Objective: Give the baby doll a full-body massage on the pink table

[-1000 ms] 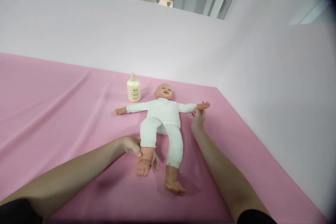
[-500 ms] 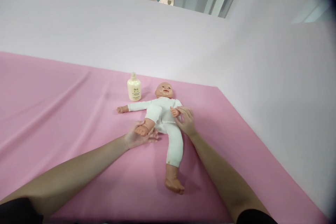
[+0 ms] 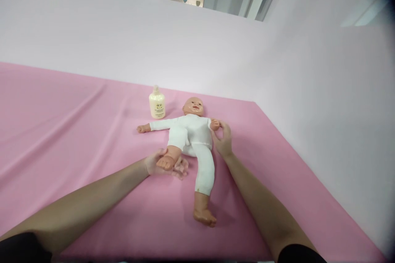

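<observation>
On the left, a broad stretch of pink sheet (image 3: 55,131), marked by at least 2 long creases, runs out past the picture's edge, and 1 of 2 black sleeves (image 3: 24,248) sits in the lower corner. From it the left forearm reaches in to the left hand (image 3: 153,165), half curled around 1 ankle of the doll, its thumb on the near side and its fingers showing loosely beyond the leg. Behind that hand, well apart from it, 1 cream bottle (image 3: 157,106) stands upright near the sheet's back edge. Just right of the bottle, 1 doll (image 3: 197,129) in white clothing lies face up, head toward the back edge: 2 arms, 1 stretched left and 1 drawn in on the right; 2 legs, 1 bent and 1 straight, with sheet on both sides of the straight leg's foot. The right hand (image 3: 224,140) has its thumb and fingers closed lightly about the doll's drawn-in hand. Right of that forearm, a strip of sheet slopes down to its side edge, where the white wall (image 3: 324,90) rises; the wall also borders the back edge.
</observation>
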{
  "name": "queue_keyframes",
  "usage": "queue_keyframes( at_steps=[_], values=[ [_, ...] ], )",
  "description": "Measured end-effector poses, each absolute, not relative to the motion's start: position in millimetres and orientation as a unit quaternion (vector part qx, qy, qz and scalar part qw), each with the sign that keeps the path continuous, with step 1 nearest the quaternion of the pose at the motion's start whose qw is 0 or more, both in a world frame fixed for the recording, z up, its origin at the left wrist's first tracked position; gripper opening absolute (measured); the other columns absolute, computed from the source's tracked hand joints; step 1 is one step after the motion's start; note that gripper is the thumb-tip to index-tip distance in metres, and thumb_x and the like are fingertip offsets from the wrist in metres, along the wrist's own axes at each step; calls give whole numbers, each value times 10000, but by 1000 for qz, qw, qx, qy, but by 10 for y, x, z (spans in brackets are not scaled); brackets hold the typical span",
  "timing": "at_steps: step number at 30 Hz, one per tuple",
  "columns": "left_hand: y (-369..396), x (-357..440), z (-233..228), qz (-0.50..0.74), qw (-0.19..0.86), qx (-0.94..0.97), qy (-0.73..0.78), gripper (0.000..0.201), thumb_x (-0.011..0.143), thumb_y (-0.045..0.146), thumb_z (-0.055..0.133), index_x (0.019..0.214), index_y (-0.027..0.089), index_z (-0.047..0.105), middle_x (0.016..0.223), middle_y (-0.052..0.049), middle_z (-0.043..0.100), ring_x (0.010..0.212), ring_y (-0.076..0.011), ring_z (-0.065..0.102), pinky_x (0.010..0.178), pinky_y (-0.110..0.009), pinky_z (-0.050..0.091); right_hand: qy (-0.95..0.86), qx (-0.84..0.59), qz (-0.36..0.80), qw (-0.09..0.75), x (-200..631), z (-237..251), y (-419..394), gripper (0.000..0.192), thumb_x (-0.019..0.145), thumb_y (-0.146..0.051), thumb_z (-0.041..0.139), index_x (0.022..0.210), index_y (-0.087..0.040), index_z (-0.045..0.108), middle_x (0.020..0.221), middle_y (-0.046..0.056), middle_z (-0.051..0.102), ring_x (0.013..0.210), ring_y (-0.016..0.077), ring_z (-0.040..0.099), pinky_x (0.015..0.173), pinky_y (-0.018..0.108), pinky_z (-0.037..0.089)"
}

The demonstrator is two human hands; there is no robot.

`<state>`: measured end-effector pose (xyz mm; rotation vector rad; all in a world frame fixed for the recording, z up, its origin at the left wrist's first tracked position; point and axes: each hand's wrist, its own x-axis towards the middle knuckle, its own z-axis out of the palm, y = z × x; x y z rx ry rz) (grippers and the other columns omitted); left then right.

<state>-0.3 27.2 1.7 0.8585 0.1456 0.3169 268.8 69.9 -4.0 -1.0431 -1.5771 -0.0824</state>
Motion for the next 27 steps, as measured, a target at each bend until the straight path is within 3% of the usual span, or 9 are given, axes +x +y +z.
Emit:
queue_keyframes(
  at_steps=[3, 8, 13, 17, 21, 23, 27],
  values=[
    [271, -31, 57, 50, 881, 469, 26, 511, 540, 603, 614, 744, 136, 648, 965, -151, 578, 947, -344, 527, 861, -481, 394, -575, -469, 70, 667, 2768, -37, 774, 480, 790, -280, 571, 1246, -200, 442, 1297, 118, 492, 1169, 218, 500, 955, 413, 440],
    [258, -50, 177, -64, 810, 582, 35, 440, 592, 486, 653, 868, 143, 675, 977, -149, 615, 1022, -349, 525, 850, -419, 420, -457, -469, 169, 737, 2964, -160, 920, 607, 767, -273, 550, 1328, -189, 332, 1408, 151, 377, 1221, 218, 469, 954, 428, 443],
    [248, -48, 168, -39, 818, 571, 56, 446, 572, 472, 661, 870, 140, 672, 972, -143, 622, 1004, -340, 536, 841, -421, 429, -457, -484, 161, 728, 3071, -285, 998, 572, 779, -303, 491, 1323, -188, 356, 1395, 154, 386, 1202, 224, 483, 885, 427, 485],
    [258, -37, 101, 74, 875, 475, 65, 437, 546, 483, 633, 779, 113, 639, 986, -147, 603, 941, -327, 548, 853, -466, 420, -452, -476, 154, 739, 2955, -173, 943, 589, 759, -285, 545, 1305, -180, 352, 1380, 158, 401, 1194, 219, 490, 919, 427, 466],
    [274, -24, 29, 182, 901, 381, 101, 411, 653, 488, 515, 773, 99, 571, 930, -117, 601, 860, -252, 580, 841, -415, 434, -528, -462, 124, 702, 2741, -66, 812, 515, 758, -293, 596, 1234, -192, 430, 1304, 132, 470, 1143, 213, 519, 923, 397, 462],
    [278, -12, -13, 188, 910, 359, 86, 406, 671, 477, 508, 812, 99, 548, 838, -92, 600, 712, -183, 583, 755, -351, 472, -584, -463, 72, 663, 2664, -58, 742, 438, 771, -291, 596, 1183, -194, 481, 1194, 112, 542, 1056, 205, 557, 914, 402, 461],
    [253, 29, -53, 188, 917, 345, 65, 352, 695, 391, 497, 922, 122, 506, 703, -34, 561, 462, -76, 436, 507, -237, 452, -715, -412, -47, 563, 2621, -62, 645, 329, 797, -236, 571, 1123, -218, 530, 1066, 83, 606, 1026, 219, 557, 926, 433, 446]
  ],
)
